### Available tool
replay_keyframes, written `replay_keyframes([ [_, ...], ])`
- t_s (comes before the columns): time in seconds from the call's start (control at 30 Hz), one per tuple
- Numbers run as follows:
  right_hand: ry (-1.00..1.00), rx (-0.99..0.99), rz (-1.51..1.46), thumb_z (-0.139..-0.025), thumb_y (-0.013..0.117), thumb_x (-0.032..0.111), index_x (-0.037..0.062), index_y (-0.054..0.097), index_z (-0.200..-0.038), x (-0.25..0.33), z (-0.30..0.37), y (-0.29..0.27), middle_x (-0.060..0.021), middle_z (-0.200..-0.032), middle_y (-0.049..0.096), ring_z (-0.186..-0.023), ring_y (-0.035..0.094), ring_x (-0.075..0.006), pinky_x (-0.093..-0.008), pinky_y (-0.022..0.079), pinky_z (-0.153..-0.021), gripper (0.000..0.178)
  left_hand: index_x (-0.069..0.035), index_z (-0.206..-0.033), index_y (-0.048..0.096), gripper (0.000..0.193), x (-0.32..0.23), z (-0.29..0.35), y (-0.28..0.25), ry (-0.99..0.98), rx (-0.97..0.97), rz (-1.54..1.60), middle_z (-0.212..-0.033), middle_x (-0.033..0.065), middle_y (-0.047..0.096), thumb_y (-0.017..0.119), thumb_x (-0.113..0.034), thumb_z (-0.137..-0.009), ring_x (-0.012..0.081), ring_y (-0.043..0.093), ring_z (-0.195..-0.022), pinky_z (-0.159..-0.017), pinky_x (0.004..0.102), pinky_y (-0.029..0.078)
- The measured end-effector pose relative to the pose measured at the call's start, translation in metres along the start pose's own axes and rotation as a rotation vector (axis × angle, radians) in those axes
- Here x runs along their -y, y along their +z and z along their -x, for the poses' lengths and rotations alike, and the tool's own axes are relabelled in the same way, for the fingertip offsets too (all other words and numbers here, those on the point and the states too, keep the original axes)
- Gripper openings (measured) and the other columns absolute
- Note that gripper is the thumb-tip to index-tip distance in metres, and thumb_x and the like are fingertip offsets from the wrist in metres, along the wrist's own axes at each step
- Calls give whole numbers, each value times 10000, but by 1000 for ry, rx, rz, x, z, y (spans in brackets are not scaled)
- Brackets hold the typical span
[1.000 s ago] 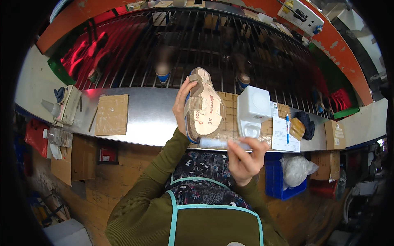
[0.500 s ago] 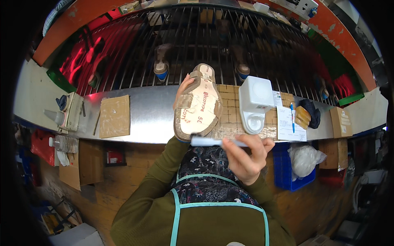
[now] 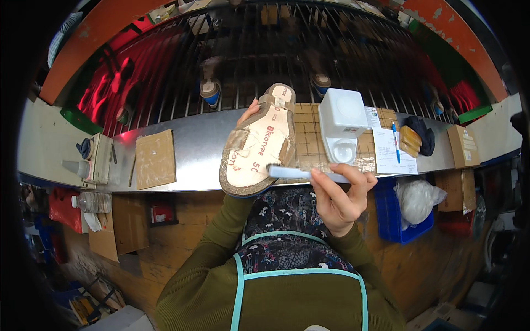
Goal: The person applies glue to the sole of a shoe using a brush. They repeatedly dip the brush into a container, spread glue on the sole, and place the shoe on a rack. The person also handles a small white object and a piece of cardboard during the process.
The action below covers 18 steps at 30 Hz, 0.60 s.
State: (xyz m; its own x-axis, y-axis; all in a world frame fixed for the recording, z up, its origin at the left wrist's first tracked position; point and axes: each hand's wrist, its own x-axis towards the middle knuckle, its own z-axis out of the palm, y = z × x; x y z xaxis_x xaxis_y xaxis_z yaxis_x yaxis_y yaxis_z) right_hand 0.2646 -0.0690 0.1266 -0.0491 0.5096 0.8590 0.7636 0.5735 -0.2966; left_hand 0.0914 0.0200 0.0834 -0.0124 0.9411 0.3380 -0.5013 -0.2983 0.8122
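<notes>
Held out sole side up over the bench edge is a brown shoe upper [image 3: 256, 144] with a cream bottom face carrying red print. My left hand [image 3: 248, 112] grips it from beneath on its left side; most of those fingers are hidden behind it. Pinched between the thumb and fingers of my right hand [image 3: 343, 199] is a small brush [image 3: 290, 172] with a pale handle. Its dark bristle end lies at the right edge of the cream face, near the wide end. Beyond my right hand stands a white plastic dispenser [image 3: 343, 118] with a small round cup in front.
Ahead runs a dark roller rack [image 3: 265, 55] bearing more shoes [image 3: 210, 94]. On the metal bench lie a cardboard piece [image 3: 155, 160], papers [image 3: 389, 146] with a blue pen [image 3: 396, 144], and a yellow block [image 3: 409, 140]. A blue crate [image 3: 392, 220] holding a plastic bag stands below right.
The shoe upper has shifted slightly left. My right hand and the brush have moved right and up, with the bristle end going from the wide end's rim onto the edge of the cream face.
</notes>
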Motion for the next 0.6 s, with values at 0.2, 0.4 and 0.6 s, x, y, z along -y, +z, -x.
replay_keyframes([
  [0.2,-63,68,-156,-663,822,111,211,753,-1020,11,7,-9,23,-980,574,-702,556,-98,-306,239,-764,377,-25,-1408,337,804,19,3,-9,56,103,-19,-1432,161,401,800,-82,-753,238,467,-1286,-1055,350,457],
  [0.4,-16,48,-68,-638,853,149,226,755,-1009,5,10,-14,13,-981,584,-733,561,-108,-315,254,-761,391,-30,-1396,341,832,8,7,2,-86,128,99,-1449,144,374,826,-79,-722,242,412,-1330,-1065,384,447],
  [0.6,45,-19,-26,-649,846,152,218,751,-1023,6,1,-8,11,-982,594,-752,549,-103,-318,255,-773,392,-29,-1421,310,797,12,7,2,-72,130,254,-1459,134,360,768,-251,-808,309,455,-1295,-923,426,566],
])
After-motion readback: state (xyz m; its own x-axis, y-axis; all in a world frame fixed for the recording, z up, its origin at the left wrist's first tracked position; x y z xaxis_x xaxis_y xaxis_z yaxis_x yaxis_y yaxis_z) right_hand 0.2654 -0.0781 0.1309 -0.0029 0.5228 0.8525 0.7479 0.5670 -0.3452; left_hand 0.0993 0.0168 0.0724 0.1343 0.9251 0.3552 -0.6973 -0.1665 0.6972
